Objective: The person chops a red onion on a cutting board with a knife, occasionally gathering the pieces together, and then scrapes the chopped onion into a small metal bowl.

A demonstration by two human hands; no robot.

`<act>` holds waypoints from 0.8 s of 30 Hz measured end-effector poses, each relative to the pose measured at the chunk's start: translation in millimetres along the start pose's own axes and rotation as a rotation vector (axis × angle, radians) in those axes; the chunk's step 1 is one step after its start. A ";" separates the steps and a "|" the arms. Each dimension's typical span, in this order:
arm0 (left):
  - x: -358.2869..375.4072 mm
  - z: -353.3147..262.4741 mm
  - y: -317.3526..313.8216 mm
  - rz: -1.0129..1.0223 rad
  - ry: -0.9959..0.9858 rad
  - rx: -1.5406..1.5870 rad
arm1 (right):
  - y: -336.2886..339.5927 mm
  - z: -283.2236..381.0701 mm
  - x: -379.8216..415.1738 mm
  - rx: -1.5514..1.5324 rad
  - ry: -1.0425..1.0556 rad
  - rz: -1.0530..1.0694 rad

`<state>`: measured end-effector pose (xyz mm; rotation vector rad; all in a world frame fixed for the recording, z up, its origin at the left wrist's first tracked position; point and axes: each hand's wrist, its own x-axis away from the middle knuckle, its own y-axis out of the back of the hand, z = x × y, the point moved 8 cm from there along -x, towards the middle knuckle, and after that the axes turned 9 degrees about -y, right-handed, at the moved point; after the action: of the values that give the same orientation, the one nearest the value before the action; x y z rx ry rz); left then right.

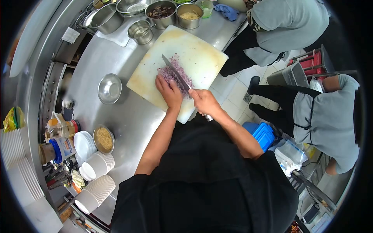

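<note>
A large white cutting board (202,58) lies at an angle on the steel counter. On its middle is a heap of finely chopped purple onion (175,62). My right hand (204,101) is wrapped round the handle of a kitchen knife (175,71), whose long blade slants across the heap with its tip pointing away from me. Left of the blade, my left hand (169,92) rests on the near side of the onion, fingers stretched forward and holding nothing that I can see. Bits of onion lie on both sides of the blade.
A metal bowl (109,89) stands left of the board. Pots of food (161,12) line the counter's far side. A bowl of yellowish crumbs (104,139) sits by stacked white tubs (95,193). Two people in grey shirts (324,128) are at my right.
</note>
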<state>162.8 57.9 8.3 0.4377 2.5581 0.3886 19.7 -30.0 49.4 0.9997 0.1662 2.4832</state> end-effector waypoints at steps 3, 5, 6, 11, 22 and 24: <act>13.6 -13.7 -17.9 0.119 -0.161 -0.357 | 29.1 8.7 12.9 -0.142 0.060 -0.083; 10.1 -42.7 -13.5 0.255 -0.214 -0.414 | 47.3 4.3 9.5 -0.140 0.055 -0.112; 9.1 -54.7 -15.9 0.385 -0.274 -0.475 | 56.3 3.6 8.0 -0.139 0.059 -0.138; 0.2 -49.4 -39.1 0.563 -0.603 -0.434 | 66.1 -5.1 1.0 -0.165 0.032 -0.171; -51.7 3.9 -7.4 0.203 -0.231 -0.318 | 16.7 -1.6 1.6 -0.097 -0.033 -0.092; -42.3 8.8 5.9 0.097 -0.186 -0.210 | 10.6 6.0 2.5 -0.049 0.035 -0.135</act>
<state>203.4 48.9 21.5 0.4964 2.2937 0.6158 18.3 -38.6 58.2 0.8956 0.1774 2.3719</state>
